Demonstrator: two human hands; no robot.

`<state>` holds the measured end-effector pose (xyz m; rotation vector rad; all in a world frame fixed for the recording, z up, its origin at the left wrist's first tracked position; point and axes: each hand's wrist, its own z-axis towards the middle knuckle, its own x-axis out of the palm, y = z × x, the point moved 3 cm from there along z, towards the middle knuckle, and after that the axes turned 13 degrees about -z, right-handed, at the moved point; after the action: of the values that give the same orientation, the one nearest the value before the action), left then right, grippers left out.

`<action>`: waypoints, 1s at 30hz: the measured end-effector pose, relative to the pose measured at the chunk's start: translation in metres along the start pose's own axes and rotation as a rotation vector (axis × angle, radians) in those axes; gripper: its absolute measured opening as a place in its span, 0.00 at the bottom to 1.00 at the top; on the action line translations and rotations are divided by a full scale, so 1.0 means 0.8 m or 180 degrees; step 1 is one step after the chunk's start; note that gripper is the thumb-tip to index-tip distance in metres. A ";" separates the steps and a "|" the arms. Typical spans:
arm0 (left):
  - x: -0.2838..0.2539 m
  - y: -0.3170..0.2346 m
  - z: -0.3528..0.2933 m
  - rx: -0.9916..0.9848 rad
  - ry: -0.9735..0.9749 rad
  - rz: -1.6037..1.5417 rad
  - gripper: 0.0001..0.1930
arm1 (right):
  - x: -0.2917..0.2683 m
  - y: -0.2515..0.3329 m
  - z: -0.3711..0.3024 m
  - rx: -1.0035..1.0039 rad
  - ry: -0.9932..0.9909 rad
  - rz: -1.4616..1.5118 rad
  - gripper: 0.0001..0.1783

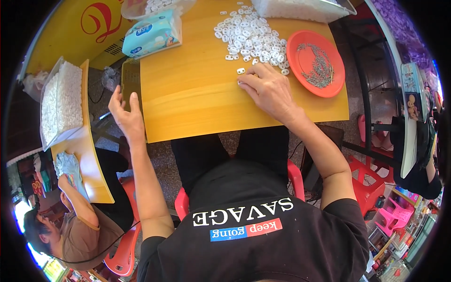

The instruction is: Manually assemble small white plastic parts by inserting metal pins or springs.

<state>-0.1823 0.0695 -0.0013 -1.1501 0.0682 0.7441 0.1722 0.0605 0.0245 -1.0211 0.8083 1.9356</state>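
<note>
My right hand (271, 89) is over the table, thumb and forefinger pinched at a small white plastic piece that shows only as a sliver by the fingertips. Just above them lies a single white two-hole piece (241, 71). Beyond the hand spreads a heap of white oval two-hole plastic pieces (246, 37). To its right, a round red plate (339, 70) holds many small grey metal screws or pins (319, 68). Off the table's left edge, my left hand (127, 117) is raised, fingers apart, with nothing in it.
The yellow wooden table (188, 103) has a blue tissue pack (152, 35) at its far left and a clear tub of white pieces (305, 10) at the back. On a side table at left stands another filled tub (61, 103); a person (77, 225) sits there. Red chairs (371, 183) are at right.
</note>
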 end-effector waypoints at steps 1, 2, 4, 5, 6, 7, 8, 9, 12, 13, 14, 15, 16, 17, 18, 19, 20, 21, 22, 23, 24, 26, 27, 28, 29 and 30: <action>0.007 -0.017 -0.004 0.0153 0.0027 -0.0039 0.21 | 0.002 0.000 -0.002 0.0034 0.0036 0.0018 0.05; 0.016 -0.029 -0.011 0.0198 0.0094 -0.0257 0.20 | 0.005 0.000 -0.004 0.0064 0.0075 0.0038 0.05; 0.036 -0.057 -0.027 0.0253 0.0140 -0.0616 0.17 | 0.004 0.000 -0.003 0.0063 0.0140 -0.0056 0.05; 0.048 -0.073 -0.035 0.0219 0.0314 -0.0738 0.15 | 0.005 -0.001 -0.004 0.0079 0.0202 -0.0161 0.05; 0.059 -0.089 -0.044 0.0190 0.0494 -0.0867 0.14 | 0.007 -0.003 -0.005 0.0106 0.0197 -0.0192 0.05; 0.071 -0.094 -0.056 0.0006 0.0599 -0.1248 0.12 | 0.010 -0.002 -0.004 0.0085 0.0138 -0.0057 0.05; 0.082 -0.103 -0.066 -0.0137 0.0879 -0.1471 0.11 | 0.012 -0.002 -0.004 0.0075 0.0084 0.0066 0.05; 0.092 -0.111 -0.077 -0.0278 0.1167 -0.1695 0.10 | 0.010 -0.001 -0.003 0.0194 0.0078 0.0363 0.04; 0.127 -0.135 -0.106 -0.0978 0.1629 -0.2395 0.10 | 0.006 0.010 -0.007 0.1377 0.0465 0.1992 0.06; 0.135 -0.144 -0.113 -0.1058 0.1653 -0.2459 0.09 | 0.009 0.012 -0.011 0.1693 0.0678 0.2499 0.09; 0.142 -0.149 -0.117 -0.1042 0.1690 -0.2485 0.09 | 0.008 0.017 -0.014 0.1718 0.0649 0.2469 0.09; 0.148 -0.153 -0.121 -0.0931 0.1637 -0.2483 0.09 | 0.008 0.022 -0.017 0.1950 0.0548 0.3234 0.10; 0.153 -0.155 -0.125 -0.0824 0.1582 -0.2477 0.09 | 0.008 0.028 -0.021 0.2164 0.0432 0.4008 0.11; 0.158 -0.155 -0.128 -0.0977 0.1456 -0.2780 0.08 | 0.003 0.034 -0.021 0.2127 0.0383 0.4175 0.13; 0.159 -0.155 -0.128 -0.0968 0.1482 -0.2794 0.08 | 0.003 0.036 -0.023 0.2140 0.0357 0.4161 0.13; 0.158 -0.159 -0.125 -0.0745 0.1489 -0.2705 0.08 | 0.002 0.038 -0.023 0.2029 0.0181 0.4142 0.14; 0.157 -0.161 -0.123 -0.0523 0.1490 -0.2614 0.09 | 0.000 0.038 -0.025 0.1914 0.0009 0.4123 0.14; 0.158 -0.161 -0.123 -0.0535 0.1504 -0.2731 0.09 | -0.002 0.037 -0.027 0.1921 0.0128 0.3884 0.13; 0.157 -0.162 -0.123 -0.0524 0.1521 -0.2736 0.09 | -0.001 0.035 -0.029 0.1926 0.0107 0.3879 0.13; 0.155 -0.164 -0.122 -0.0443 0.1549 -0.2600 0.08 | -0.001 0.033 -0.030 0.1664 0.0012 0.3501 0.12; 0.154 -0.166 -0.121 -0.0361 0.1573 -0.2464 0.07 | -0.003 0.032 -0.031 0.1404 -0.0078 0.3121 0.11; 0.152 -0.168 -0.119 -0.0355 0.1592 -0.2461 0.07 | -0.008 0.031 -0.031 0.1349 -0.0170 0.2919 0.09; 0.152 -0.168 -0.119 -0.0356 0.1606 -0.2459 0.06 | -0.012 0.031 -0.031 0.1292 -0.0252 0.2715 0.08; 0.151 -0.167 -0.119 -0.0351 0.1613 -0.2462 0.06 | -0.014 0.030 -0.032 0.1296 -0.0259 0.2711 0.08; 0.152 -0.164 -0.119 -0.0404 0.1668 -0.2508 0.06 | -0.016 0.029 -0.034 0.1346 -0.0267 0.2743 0.07; 0.152 -0.163 -0.120 -0.0458 0.1723 -0.2553 0.06 | -0.018 0.027 -0.035 0.1397 -0.0275 0.2774 0.07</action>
<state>0.0146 0.0228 0.0111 -1.3522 0.0014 -0.2835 0.1690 0.0222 0.0274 -0.3124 1.7298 2.2928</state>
